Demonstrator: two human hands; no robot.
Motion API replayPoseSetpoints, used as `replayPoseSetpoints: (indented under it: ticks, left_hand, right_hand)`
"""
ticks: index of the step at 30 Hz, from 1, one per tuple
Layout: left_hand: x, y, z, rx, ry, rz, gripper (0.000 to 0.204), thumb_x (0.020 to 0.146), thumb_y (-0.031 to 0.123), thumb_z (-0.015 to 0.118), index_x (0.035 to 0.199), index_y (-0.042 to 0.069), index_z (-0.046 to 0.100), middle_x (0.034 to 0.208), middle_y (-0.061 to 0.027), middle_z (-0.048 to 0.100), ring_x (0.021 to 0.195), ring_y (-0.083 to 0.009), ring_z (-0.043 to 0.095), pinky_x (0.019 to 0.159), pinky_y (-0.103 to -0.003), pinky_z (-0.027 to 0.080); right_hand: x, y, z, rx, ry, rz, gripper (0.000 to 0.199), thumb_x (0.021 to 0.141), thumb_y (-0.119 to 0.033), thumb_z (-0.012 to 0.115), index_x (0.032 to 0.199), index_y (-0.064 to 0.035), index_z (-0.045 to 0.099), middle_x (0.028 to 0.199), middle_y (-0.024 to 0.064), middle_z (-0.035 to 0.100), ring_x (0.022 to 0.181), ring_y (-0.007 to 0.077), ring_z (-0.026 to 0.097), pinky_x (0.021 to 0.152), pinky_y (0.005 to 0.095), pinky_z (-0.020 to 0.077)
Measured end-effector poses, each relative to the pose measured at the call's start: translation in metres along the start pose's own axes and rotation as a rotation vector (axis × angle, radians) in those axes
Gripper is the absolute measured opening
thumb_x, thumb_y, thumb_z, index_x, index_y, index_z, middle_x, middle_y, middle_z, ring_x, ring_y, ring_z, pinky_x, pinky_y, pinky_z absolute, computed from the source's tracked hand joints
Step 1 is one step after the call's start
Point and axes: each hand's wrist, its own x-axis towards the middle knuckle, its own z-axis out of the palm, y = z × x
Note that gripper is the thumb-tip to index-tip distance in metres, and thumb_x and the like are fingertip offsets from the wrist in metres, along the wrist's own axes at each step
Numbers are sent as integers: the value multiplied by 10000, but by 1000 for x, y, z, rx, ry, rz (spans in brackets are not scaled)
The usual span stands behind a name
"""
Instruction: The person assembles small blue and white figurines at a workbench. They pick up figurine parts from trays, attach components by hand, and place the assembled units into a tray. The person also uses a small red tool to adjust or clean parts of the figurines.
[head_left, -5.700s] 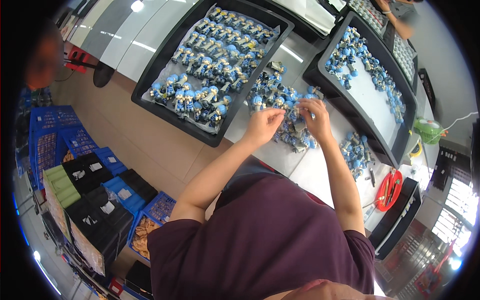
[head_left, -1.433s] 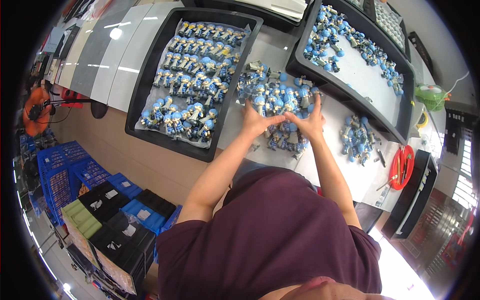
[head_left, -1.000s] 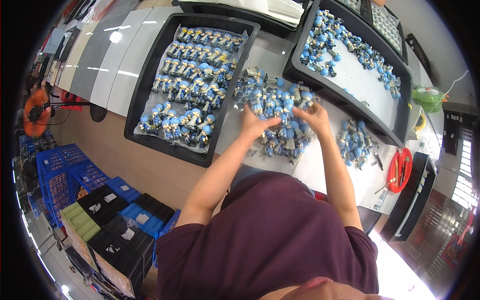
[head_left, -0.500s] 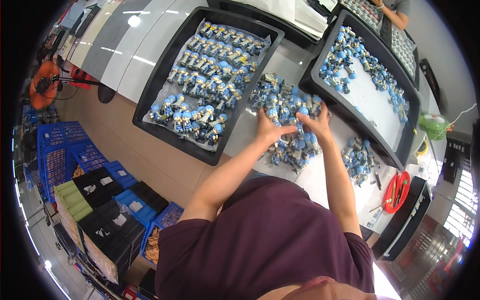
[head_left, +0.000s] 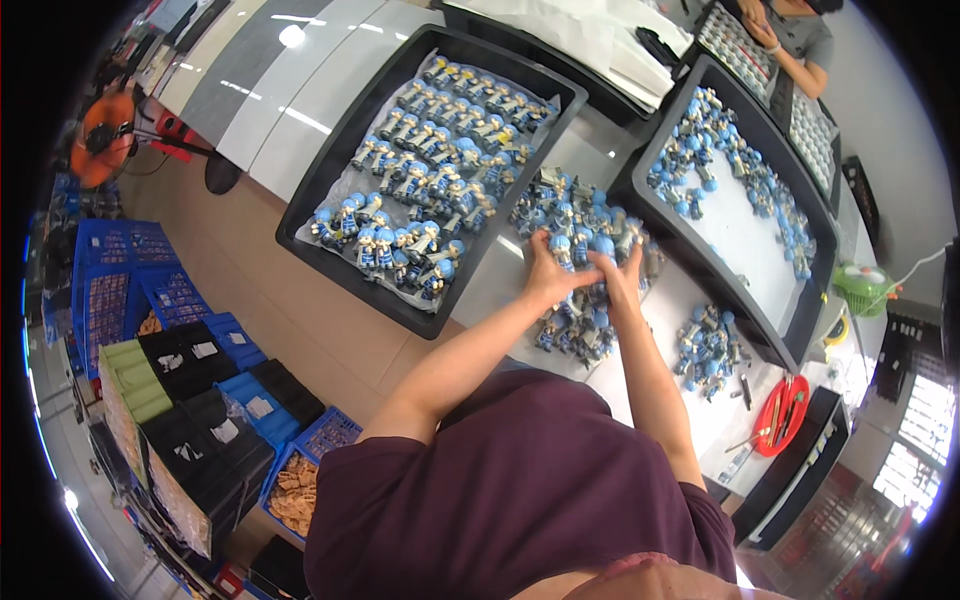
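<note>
- Hands have drawn closer together over the figure pile since half a second ago, thumbs now nearly meeting; camera view has shifted too
- Figure pile [head_left: 578, 243]: small blue-haired figures heaped loose on the table [head_left: 590, 140], between two black trays
- Left hand [head_left: 550, 280]: thumb spread from fingers, cupping near side of pile; can't tell if it presses on any figure
- Right hand [head_left: 622, 288]: same spread, at right side of pile; fingertip contact unclear
- Left tray [head_left: 510, 212]: figures in rows on a clear liner, bunched less neatly at near end
- Right tray [head_left: 715, 265]: loose figures along far side and upper-left end, pale bottom
- Smaller heap [head_left: 710, 350] right of right hand, apart from pile
- Beyond it: dark pen-like tool [head_left: 745, 392], red dish [head_left: 780, 415] with tools
- Top right: co-worker's hands [head_left: 758, 28] by a tray of pale round parts [head_left: 735, 48]
</note>
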Motion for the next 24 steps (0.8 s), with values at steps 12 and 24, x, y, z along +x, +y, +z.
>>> replayPoseSetpoints:
  ticks: [12, 24]
  left_hand:
    - [-11, 14, 9, -27, 19, 62, 893, 609, 325, 787, 1221, -27, 240, 1170, -217, 439, 1110, -289, 452, 925, -347, 372]
    - [-19, 15, 8, 104, 22, 356, 613, 668, 213, 747, 1165, 37, 433, 1153, -148, 467, 1092, -279, 457, 929, -356, 368]
  right_hand:
    - [-21, -11, 9, 412, -99, 46, 514, 844, -299, 562, 1269, -91, 362, 1202, 91, 453, 1100, 222, 436, 885, 357, 389]
    - [-42, -13, 14, 473, -12, -26, 282, 858, -223, 550, 1118, -121, 509, 957, 12, 509, 892, 114, 456, 758, 271, 389]
